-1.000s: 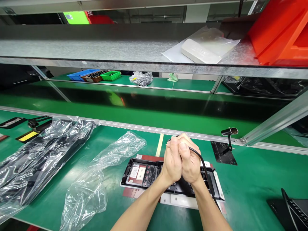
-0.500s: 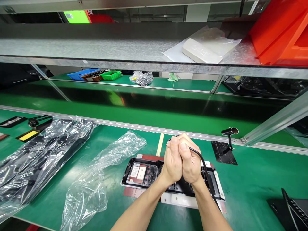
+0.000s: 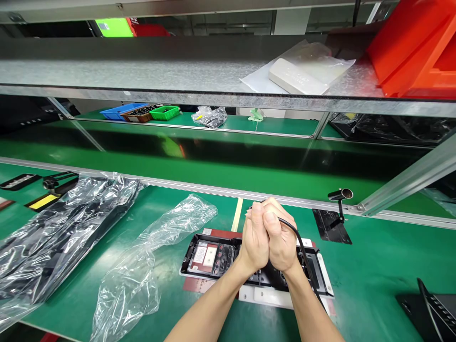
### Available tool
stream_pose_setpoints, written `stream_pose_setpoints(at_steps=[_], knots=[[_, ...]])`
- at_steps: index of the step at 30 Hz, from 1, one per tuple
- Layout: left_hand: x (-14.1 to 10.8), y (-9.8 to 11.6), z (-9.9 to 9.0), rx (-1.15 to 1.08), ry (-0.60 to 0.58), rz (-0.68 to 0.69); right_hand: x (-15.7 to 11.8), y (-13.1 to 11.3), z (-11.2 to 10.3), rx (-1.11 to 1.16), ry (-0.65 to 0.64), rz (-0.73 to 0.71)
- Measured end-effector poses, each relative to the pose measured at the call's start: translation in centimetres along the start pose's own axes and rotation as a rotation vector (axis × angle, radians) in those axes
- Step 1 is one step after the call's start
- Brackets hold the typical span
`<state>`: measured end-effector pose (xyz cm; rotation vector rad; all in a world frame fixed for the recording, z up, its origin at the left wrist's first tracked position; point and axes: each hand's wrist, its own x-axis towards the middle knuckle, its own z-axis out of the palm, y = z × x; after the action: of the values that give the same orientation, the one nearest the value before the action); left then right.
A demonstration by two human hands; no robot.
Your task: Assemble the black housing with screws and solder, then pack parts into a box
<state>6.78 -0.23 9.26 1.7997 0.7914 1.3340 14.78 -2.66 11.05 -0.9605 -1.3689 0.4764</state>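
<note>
A black cable (image 3: 301, 244) comes out of my closed right hand (image 3: 281, 237) and runs down past the wrist. My left hand (image 3: 255, 240) is closed too, pressed side by side against the right one, and a short bit of black cable shows above its fingertips. Both hands are over the middle of a long black housing (image 3: 194, 251), hiding part of it. The housing lies open side up in a reddish-brown and white fixture (image 3: 272, 297), with black parts and a white label inside its left end.
Crumpled clear plastic (image 3: 130, 280) lies left of the housing, with bagged black parts (image 3: 67, 237) further left. A small tube on a stand (image 3: 340, 194) is at the right. A metal shelf (image 3: 178, 97) crosses above.
</note>
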Motion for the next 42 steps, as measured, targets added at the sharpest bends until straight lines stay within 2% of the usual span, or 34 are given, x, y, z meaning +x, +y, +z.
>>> stream_pose_setpoints(at_steps=[6, 14, 18, 21, 26, 32, 36, 42], knots=[[0.04, 0.09, 0.1, 0.042, 0.033, -0.039, 0.0, -0.07, -0.02, -0.026, 0.003, 0.013], [0.28, 0.52, -0.08, -0.012, -0.052, 0.028, -0.04, 0.11, 0.0, -0.007, 0.002, 0.001], [0.21, 0.42, -0.1, 0.029, 0.014, 0.009, -0.04, 0.1, 0.03, 0.0, 0.003, -0.001], [0.12, 0.31, -0.05, 0.0, 0.0, 0.003, -0.02, 0.06, 0.04, 0.007, 0.004, 0.002], [-0.1, -0.1, 0.15, -0.009, 0.021, -0.092, 0.03, 0.06, 0.0, 0.026, 0.008, 0.008], [-0.11, -0.11, 0.19, -0.014, 0.035, -0.059, 0.03, 0.05, -0.07, 0.039, 0.003, 0.026], [0.08, 0.33, 0.05, -0.053, -0.008, -0.037, 0.01, 0.07, -0.11, 0.03, 0.004, 0.014], [0.16, 0.45, 0.12, 0.004, 0.008, -0.066, -0.09, 0.14, -0.15, 0.021, 0.017, 0.015]])
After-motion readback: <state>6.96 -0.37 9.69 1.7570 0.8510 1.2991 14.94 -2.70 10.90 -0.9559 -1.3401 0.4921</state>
